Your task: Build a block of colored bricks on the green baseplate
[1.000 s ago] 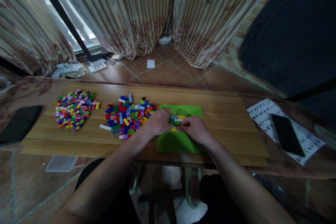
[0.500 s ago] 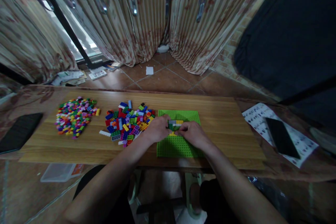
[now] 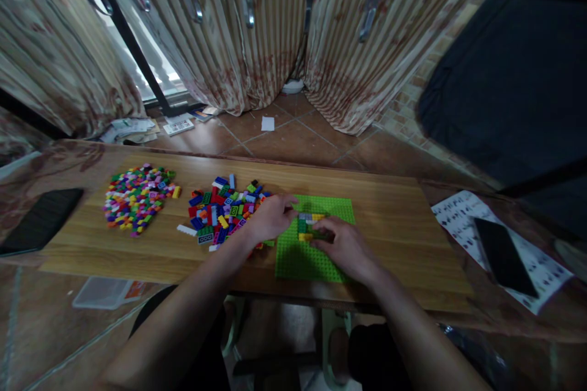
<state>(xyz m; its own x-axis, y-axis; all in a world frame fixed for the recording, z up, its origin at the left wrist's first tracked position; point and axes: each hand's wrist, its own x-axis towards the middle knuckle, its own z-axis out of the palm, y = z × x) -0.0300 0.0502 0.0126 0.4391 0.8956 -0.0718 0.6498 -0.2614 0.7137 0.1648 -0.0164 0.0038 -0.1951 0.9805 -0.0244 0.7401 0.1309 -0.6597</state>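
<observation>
A green studded baseplate lies on the wooden board, and on it stands a small build of yellow, green and grey bricks. My left hand is over the plate's left edge, beside the build, with thumb and fingers apart and nothing visible between them. On the build's right side, my right hand has its thumb and fingers spread at the bricks, covering part of them. Whether its fingertips touch the bricks I cannot tell. Partly behind my left hand and wrist is a pile of larger mixed bricks.
A pile of smaller bricks lies farther left on the wooden board. A black tablet-like object rests at the far left. On the right, a dark phone lies on a printed sheet. Below is a clear plastic container.
My left hand has drawn back left from the bricks and its fingers have parted. My right hand's fingers have opened and shifted slightly right, leaving more of the build visible. The view has shifted slightly.
</observation>
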